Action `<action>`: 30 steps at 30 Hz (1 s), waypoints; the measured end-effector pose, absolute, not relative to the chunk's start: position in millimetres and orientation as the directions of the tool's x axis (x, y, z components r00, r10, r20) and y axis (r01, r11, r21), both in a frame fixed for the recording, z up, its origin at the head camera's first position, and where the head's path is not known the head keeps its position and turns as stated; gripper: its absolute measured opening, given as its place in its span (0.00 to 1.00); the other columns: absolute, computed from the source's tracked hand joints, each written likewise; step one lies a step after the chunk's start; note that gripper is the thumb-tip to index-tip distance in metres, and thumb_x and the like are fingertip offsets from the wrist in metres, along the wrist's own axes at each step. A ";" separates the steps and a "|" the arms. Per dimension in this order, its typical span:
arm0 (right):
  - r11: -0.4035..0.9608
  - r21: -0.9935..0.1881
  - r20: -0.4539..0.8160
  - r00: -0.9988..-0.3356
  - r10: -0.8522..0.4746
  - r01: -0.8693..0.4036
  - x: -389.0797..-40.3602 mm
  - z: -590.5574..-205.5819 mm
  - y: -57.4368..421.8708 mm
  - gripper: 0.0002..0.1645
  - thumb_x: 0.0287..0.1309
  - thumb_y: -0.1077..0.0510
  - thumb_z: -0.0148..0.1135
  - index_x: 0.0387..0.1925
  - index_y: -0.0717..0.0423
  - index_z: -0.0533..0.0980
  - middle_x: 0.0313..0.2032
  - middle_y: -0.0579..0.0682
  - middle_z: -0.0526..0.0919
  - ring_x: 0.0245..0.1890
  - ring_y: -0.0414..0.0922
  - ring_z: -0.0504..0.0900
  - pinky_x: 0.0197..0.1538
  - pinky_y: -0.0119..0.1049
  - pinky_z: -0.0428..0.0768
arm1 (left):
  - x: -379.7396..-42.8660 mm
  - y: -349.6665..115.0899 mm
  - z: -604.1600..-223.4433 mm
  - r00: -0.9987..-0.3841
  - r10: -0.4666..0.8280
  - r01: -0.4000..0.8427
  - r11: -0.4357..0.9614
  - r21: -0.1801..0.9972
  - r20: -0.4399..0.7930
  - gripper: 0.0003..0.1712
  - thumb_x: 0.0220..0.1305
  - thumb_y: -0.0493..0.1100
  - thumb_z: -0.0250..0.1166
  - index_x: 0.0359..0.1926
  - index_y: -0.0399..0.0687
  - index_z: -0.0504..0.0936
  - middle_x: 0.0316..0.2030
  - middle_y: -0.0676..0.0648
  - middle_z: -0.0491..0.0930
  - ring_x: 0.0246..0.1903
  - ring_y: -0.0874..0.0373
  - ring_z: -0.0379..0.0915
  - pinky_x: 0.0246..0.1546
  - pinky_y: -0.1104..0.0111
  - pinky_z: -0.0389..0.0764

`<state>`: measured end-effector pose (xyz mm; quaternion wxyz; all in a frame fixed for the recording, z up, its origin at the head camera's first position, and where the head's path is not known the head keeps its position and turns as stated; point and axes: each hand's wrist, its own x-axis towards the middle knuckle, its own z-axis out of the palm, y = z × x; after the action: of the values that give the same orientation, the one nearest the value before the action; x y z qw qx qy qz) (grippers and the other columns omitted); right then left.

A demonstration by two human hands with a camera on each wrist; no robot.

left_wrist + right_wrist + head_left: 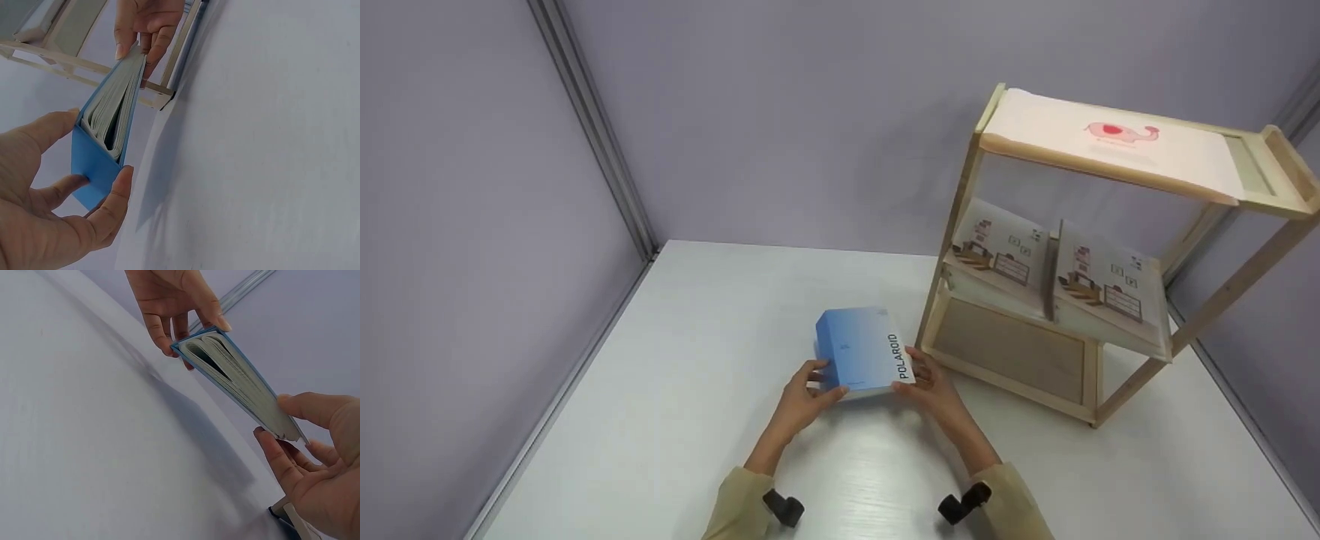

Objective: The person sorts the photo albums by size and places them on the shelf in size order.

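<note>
A blue photo album [861,349] with "POLAROID" printed along one edge of its cover is held between both hands above the white table. My left hand [801,401] grips its spine end, thumb on the cover and fingers around the spine. At the opposite, opening edge, my right hand [934,390] pinches the covers between thumb and fingers. The wrist views look at the album's end, where its pale sleeves [109,115] fan between two blue covers. In the right wrist view the album [225,374] casts a shadow on the table below.
A wooden rack [1012,352] stands at the right of the white table [660,375]. A pale cloth [1050,124] with a pink elephant covers its top, and two printed fabric pockets [1001,259] hang beneath. Grey walls close in the back and left.
</note>
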<state>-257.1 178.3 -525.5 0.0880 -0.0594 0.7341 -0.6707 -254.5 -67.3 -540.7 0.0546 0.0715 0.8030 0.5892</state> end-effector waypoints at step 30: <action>0.102 -0.994 -0.048 -0.985 -0.168 0.032 -250.4 -544.5 187.3 0.47 0.44 0.62 0.72 0.63 0.56 0.57 0.50 0.60 0.75 0.46 0.48 0.78 0.44 0.34 0.79 | -240.6 -69.3 -541.1 -0.973 0.229 0.081 0.319 0.944 0.006 0.40 0.53 0.56 0.68 0.62 0.45 0.65 0.51 0.38 0.70 0.41 0.52 0.73 0.38 0.64 0.78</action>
<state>-250.4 187.3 -544.5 0.0744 -0.0461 0.7384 -0.6687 -240.6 -69.3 -541.1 0.0643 0.0958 0.8095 0.5757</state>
